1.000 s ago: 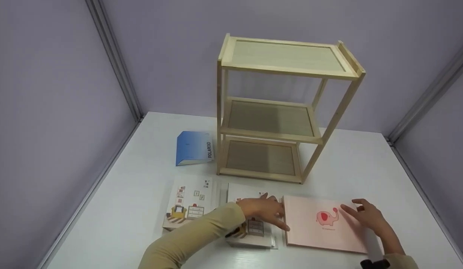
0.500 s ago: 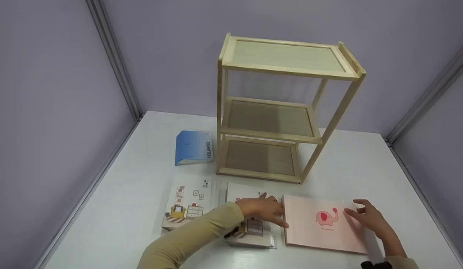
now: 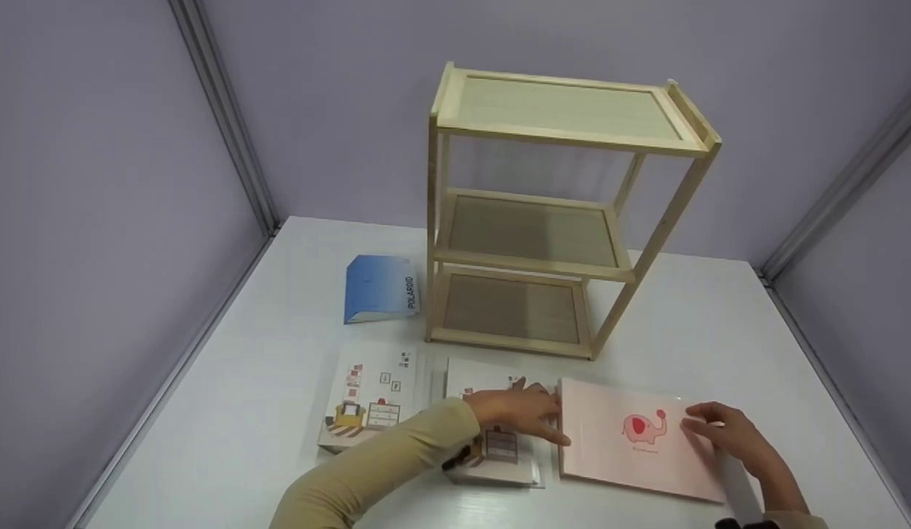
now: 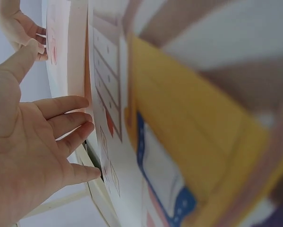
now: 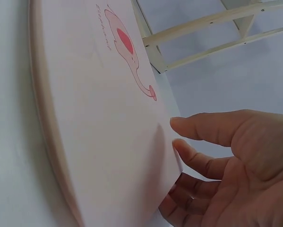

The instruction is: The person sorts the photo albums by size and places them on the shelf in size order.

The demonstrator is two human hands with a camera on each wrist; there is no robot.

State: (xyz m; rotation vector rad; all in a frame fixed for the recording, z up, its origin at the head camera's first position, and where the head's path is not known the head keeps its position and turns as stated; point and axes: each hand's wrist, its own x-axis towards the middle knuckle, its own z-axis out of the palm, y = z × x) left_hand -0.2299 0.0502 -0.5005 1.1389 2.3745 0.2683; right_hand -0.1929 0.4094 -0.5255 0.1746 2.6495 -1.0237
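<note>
A pink hardcover book (image 3: pixel 610 433) with an elephant on its cover lies at the front right. My left hand (image 3: pixel 521 415) reaches over a white illustrated book (image 3: pixel 492 466), its fingers fairly straight and its thumb at the pink book's left edge. In the left wrist view, that palm (image 4: pixel 32 151) faces the camera with fingers spread near the pink book's spine side. My right hand (image 3: pixel 727 437) pinches the pink book's far right corner. The right wrist view shows thumb and forefinger of this hand (image 5: pixel 245 161) at the edge and the other fingers curled below the corner.
Behind the books stands a three-tier wooden shelf (image 3: pixel 533 272). Another white illustrated book (image 3: pixel 375 397) lies at the left, and a blue book marked POLAROID (image 3: pixel 378 286) lies beyond it. Purple-grey walls (image 3: pixel 316 110) enclose the white table (image 3: pixel 264 367).
The right hand's thumb and forefinger have closed together at the pink book's corner. The pink book has turned slightly, its right front corner coming nearer. The left hand stays almost still.
</note>
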